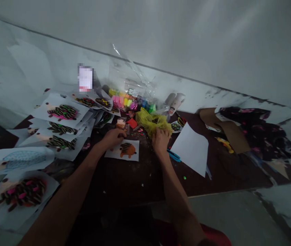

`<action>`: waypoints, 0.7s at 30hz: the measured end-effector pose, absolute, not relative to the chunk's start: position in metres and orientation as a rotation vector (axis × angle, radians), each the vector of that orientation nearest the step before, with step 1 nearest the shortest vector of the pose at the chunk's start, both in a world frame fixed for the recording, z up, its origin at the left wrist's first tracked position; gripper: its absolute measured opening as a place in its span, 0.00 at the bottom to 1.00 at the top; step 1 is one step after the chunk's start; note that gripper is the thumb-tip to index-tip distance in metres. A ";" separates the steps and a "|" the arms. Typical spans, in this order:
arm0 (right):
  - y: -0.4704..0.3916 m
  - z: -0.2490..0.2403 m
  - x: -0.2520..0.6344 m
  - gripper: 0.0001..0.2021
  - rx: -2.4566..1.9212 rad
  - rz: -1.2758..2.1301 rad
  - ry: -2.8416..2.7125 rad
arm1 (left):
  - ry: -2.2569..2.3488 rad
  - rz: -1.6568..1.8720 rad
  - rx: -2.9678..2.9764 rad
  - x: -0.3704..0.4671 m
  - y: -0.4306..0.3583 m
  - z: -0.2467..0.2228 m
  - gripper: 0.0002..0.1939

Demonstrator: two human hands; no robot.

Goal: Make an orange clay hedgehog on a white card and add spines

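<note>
My left hand [114, 138] is just above the upper left edge of a small white card [109, 154]. Its fingers are curled together, and whatever they may hold is too small to make out. On the card is an orange clay hedgehog [130, 150] with dark striped seeds stuck along its back. My right hand [160, 139] has its bent fingers on the near side of a crumpled yellow plastic bag [145, 119]. Dark bits, seemingly seeds, show inside the bag. Small coloured clay scraps and a red clay piece [132, 123] lie between my hands.
Paper sheets with seed-covered hedgehogs [62, 112] pile up on the left. Clear packs of coloured clay [127, 100] stand against the wall. Right of my right hand lie a blue tool [174, 155], a white sheet [193, 148], a yellow cutter [224, 145] and dark patterned cloth [258, 131].
</note>
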State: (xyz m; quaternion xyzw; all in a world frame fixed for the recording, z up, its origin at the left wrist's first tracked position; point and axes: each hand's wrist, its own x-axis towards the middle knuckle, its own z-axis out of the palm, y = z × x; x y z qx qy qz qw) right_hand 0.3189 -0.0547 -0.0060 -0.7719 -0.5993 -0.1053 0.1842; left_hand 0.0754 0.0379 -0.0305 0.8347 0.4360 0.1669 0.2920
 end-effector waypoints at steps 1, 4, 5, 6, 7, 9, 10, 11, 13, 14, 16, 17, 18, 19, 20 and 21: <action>-0.055 -0.006 0.319 0.17 -2.153 -0.288 -1.720 | 1.175 0.474 2.226 0.076 0.037 -0.032 0.15; -0.057 -0.006 0.316 0.11 -2.091 -0.290 -1.804 | 1.189 0.533 2.227 0.076 0.032 -0.035 0.14; -0.058 -0.007 0.315 0.10 -2.083 -0.296 -1.822 | 1.192 0.539 2.224 0.076 0.030 -0.034 0.14; -0.058 -0.007 0.314 0.09 -2.085 -0.303 -1.830 | 1.197 0.538 2.219 0.076 0.029 -0.033 0.13; -0.059 -0.006 0.312 0.07 -2.094 -0.313 -1.824 | 1.199 0.534 2.213 0.076 0.029 -0.032 0.13; -0.060 -0.003 0.311 0.07 -2.117 -0.334 -1.780 | 1.194 0.523 2.201 0.076 0.028 -0.030 0.13; -0.060 -0.001 0.311 0.09 -2.119 -0.345 -1.753 | 1.189 0.516 2.197 0.076 0.028 -0.029 0.13; -0.059 0.003 0.311 0.10 -2.110 -0.355 -1.727 | 1.183 0.512 2.196 0.076 0.028 -0.028 0.13; -0.053 0.012 0.312 0.12 -2.058 -0.358 -1.695 | 1.178 0.514 2.198 0.076 0.029 -0.029 0.13; -0.048 0.017 0.312 0.13 -2.027 -0.344 -1.690 | 1.177 0.519 2.198 0.076 0.029 -0.030 0.13; -0.034 0.028 0.313 0.15 -1.984 -0.289 -1.717 | 1.169 0.535 2.195 0.076 0.030 -0.032 0.13; -0.025 0.033 0.313 0.17 -2.002 -0.251 -1.738 | 1.159 0.543 2.192 0.075 0.031 -0.033 0.13; -0.015 0.038 0.314 0.18 -2.066 -0.216 -1.734 | 1.148 0.552 2.187 0.075 0.031 -0.034 0.13; -0.006 0.042 0.314 0.19 -2.156 -0.174 -1.743 | 1.136 0.564 2.184 0.075 0.031 -0.034 0.13; 0.003 0.045 0.315 0.20 -2.268 -0.128 -1.753 | 1.126 0.577 2.181 0.074 0.031 -0.035 0.13; 0.011 0.047 0.315 0.19 -2.394 -0.087 -1.765 | 1.118 0.586 2.179 0.074 0.031 -0.035 0.13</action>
